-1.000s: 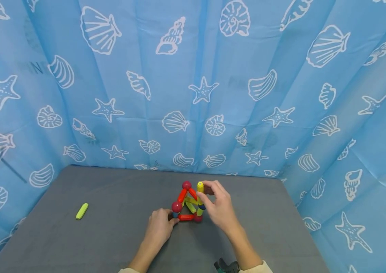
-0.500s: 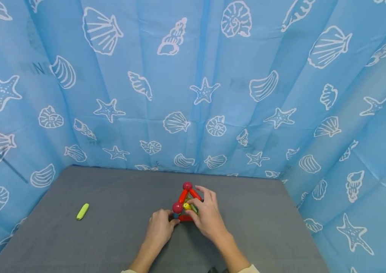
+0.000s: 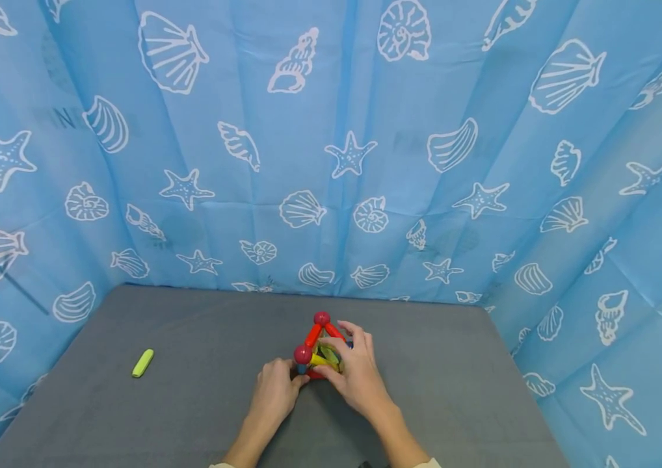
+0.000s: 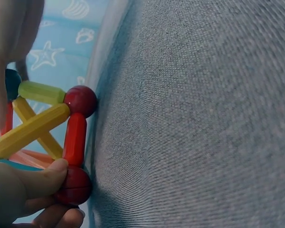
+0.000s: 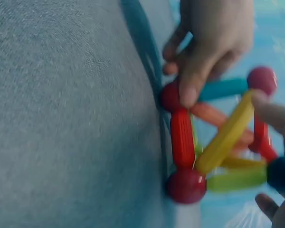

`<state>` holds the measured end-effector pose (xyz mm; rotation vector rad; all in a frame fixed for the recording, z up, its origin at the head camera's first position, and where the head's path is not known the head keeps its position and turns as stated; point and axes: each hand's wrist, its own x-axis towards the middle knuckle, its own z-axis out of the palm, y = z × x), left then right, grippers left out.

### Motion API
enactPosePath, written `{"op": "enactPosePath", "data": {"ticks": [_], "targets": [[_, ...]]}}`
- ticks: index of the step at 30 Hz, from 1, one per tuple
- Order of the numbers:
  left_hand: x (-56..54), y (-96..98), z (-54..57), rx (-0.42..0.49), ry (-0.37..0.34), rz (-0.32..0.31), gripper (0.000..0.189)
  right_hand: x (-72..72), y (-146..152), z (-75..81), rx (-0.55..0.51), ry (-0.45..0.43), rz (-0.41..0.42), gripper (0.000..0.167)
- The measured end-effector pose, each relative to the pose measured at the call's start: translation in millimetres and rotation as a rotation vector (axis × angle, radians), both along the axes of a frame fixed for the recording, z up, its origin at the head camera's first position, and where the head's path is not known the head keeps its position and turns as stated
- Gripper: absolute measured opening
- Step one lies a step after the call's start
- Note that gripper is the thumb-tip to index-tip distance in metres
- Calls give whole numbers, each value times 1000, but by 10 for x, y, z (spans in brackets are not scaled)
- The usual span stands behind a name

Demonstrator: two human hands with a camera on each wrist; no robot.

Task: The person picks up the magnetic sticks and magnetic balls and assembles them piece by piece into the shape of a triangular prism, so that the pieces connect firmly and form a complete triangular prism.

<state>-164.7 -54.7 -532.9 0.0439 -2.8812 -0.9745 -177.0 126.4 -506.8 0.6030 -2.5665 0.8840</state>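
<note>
A frame of magnetic building rods and balls stands at mid-table, its top red ball [image 3: 322, 318] showing in the head view. My left hand [image 3: 272, 390] pinches the lower-left red ball [image 4: 77, 185], beside the bottom red rod [image 4: 75, 140]. My right hand [image 3: 360, 377] has thumb and forefinger at a yellow rod [image 5: 225, 137], which slants across the front from the lower-right red ball [image 5: 186, 185] up to the upper-left red ball [image 5: 262, 80]. Its other fingers spread near the blue ball [image 5: 280, 173]. The forefinger's tip is hidden in the right wrist view.
A loose lime-green rod [image 3: 142, 363] lies on the grey table [image 3: 202, 416], well left of the frame. Behind and to the right hangs a blue curtain [image 3: 343, 227] with white shells. A dark object [image 3: 366, 464] shows beside the right forearm.
My right hand has moved left and down with the yellow rod, from upright at the frame's right side to slanting across its front. My left hand stays at the lower-left corner.
</note>
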Motion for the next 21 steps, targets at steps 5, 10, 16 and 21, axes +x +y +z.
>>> {"op": "enactPosePath", "data": {"ticks": [5,10,16,21], "targets": [[10,10,16,23,3,-9,21,-64,225,-211,-300,-283,-35,63],[8,14,26,20,-11,-13,20,-129,358,-436,-372,-522,33,32],[-1,-125,17,22,-44,-32,30,-170,384,-544,-316,-538,90,21],[-6,-702,150,28,-55,33,48,-165,386,-556,-304,-547,92,21]]}}
